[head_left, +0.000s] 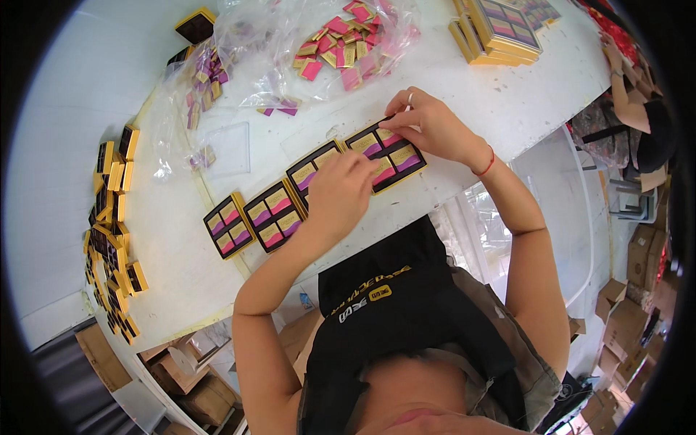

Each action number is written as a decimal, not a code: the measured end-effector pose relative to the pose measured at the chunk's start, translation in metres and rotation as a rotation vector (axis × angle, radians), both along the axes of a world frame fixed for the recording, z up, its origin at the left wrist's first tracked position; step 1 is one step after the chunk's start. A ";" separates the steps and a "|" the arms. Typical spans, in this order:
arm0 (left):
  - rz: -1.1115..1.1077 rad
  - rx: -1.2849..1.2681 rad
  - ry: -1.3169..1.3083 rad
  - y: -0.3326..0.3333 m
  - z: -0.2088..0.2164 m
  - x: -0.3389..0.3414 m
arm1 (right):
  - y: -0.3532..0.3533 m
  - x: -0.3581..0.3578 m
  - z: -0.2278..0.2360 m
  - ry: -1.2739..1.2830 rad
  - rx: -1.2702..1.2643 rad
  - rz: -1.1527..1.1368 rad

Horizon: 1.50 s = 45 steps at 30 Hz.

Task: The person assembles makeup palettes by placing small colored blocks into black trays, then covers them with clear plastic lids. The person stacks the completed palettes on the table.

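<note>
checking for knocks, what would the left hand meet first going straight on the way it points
The left hand would likely meet the pink-and-gold piece nearest it in the rightmost open box, though its height is unclear and it might pass over.

Blk apron on person's chest: line of yel. chars, plus wht chars next to sm. yel. patch w/ dk chars. Gold, pink & purple pcs in blk, yel.-edged boxes: tiny print on gold parts, too sm. to read. Loose pcs in clear plastic bag, top: any print too blurred to tell.
</note>
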<state>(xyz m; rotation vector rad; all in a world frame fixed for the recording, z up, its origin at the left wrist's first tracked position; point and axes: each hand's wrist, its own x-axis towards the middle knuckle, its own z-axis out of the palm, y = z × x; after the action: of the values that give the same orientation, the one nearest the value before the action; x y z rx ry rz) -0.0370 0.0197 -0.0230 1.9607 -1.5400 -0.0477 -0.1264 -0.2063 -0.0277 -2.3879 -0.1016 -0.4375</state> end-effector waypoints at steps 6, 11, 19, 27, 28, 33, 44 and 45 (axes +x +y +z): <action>0.065 0.025 -0.394 0.012 -0.007 -0.030 | 0.009 -0.018 0.005 -0.045 -0.233 0.038; 0.020 -0.074 -0.057 0.024 0.005 -0.012 | 0.020 -0.041 0.003 0.095 -0.318 0.045; 0.679 0.425 -0.097 0.093 0.001 0.142 | 0.040 -0.031 -0.004 -0.143 -0.031 -0.118; 0.371 -0.013 0.753 0.092 0.054 0.059 | 0.076 -0.018 0.025 -0.279 0.110 -0.054; 0.167 -0.097 0.981 0.095 0.053 0.043 | 0.085 -0.017 0.027 -0.292 0.114 0.000; -0.189 -0.185 1.422 0.081 0.019 -0.014 | 0.077 -0.018 0.048 -0.087 0.141 0.238; 0.276 -0.221 0.137 0.048 -0.007 -0.049 | 0.003 -0.011 0.030 0.268 -0.199 0.295; 0.286 -0.206 0.118 0.045 -0.011 -0.051 | 0.004 -0.008 0.036 0.302 -0.240 0.317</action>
<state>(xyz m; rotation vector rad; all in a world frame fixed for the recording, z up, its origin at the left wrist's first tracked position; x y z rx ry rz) -0.0878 0.0651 -0.0335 1.9548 -1.1308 0.1093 -0.1340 -0.2025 0.0079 -2.5808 -0.4068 0.0910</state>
